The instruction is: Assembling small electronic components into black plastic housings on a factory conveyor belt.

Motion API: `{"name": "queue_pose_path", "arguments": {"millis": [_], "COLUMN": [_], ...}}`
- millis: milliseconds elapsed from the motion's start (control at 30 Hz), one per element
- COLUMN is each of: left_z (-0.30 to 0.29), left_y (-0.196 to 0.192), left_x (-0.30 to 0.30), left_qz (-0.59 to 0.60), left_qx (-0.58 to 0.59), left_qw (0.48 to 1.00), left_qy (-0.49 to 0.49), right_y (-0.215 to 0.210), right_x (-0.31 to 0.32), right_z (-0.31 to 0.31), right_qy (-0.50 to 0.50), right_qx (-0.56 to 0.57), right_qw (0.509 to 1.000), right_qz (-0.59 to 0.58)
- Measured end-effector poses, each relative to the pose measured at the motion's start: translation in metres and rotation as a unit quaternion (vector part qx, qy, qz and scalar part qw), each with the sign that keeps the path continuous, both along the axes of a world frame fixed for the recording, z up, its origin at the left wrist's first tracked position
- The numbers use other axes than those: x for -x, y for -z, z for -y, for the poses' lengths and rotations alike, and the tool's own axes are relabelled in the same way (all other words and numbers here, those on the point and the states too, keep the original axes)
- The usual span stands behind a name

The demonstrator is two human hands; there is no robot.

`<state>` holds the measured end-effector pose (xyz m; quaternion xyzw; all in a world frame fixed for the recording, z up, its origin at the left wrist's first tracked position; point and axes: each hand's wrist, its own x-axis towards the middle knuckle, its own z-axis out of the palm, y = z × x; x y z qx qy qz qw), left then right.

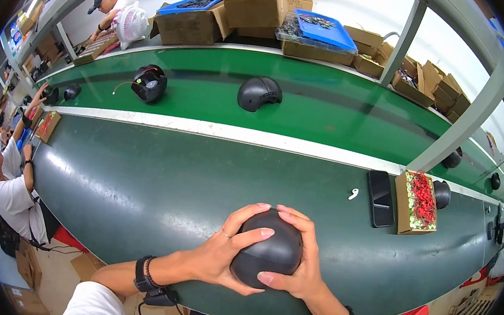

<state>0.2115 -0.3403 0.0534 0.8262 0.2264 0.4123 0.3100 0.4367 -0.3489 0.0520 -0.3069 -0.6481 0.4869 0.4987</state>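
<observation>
— Where the dark green bench (142, 184) curves off at 9 o'clock, who sits there?
— 1 seated person (6, 187). Centre, at 6 o'clock: left hand (219, 253) and right hand (299, 263), fingers clasped round 1 black dome housing (269, 254).
— And at 3 o'clock?
— 1 phone (380, 198), 1 carton of red parts (417, 203); conveyor belt (339, 114) at 12.

A small open cardboard box (417, 203) of red and green bits sits on the table, with a dark-screened black phone (380, 198) just left of it. Brown cardboard boxes (256, 8) line the shelf far behind it.
</observation>
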Motion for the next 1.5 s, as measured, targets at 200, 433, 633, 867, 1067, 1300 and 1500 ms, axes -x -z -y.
{"name": "queue_pose_path", "arguments": {"millis": [200, 433, 633, 867, 1067, 1300, 1500], "left_z": [-0.001, 0.004, 0.006, 0.005, 0.010, 0.007, 0.005], "left_y": [0.004, -0.007, -0.009, -0.008, -0.007, -0.013, -0.011], "left_x": [-0.001, -0.004, -0.008, -0.009, -0.016, -0.020, -0.020], "left_qz": [0.008, 0.035, 0.029, 0.034, 0.024, 0.040, 0.047], "left_qx": [-0.015, 0.041, 0.040, 0.037, 0.022, 0.062, -0.048], "left_qw": [1.000, 0.999, 0.998, 0.998, 0.999, 0.996, 0.996], "left_qy": [0.008, 0.009, -0.030, -0.034, -0.036, -0.050, -0.061], "right_y": [0.005, 0.003, 0.003, -0.007, -0.029, -0.016, -0.014], "right_x": [0.002, 0.004, 0.006, 0.000, 0.003, 0.001, 0.004], "right_z": [0.002, 0.004, 0.003, 0.005, 0.011, 0.013, 0.016], "right_qy": [0.008, 0.026, 0.028, 0.056, 0.131, 0.146, 0.165], "right_qx": [0.019, 0.045, 0.022, 0.001, -0.121, -0.144, -0.141], "right_qw": [0.999, 0.998, 0.998, 0.998, 0.970, 0.968, 0.968], "right_qz": [-0.030, -0.028, -0.049, 0.030, 0.166, 0.142, 0.123]}}
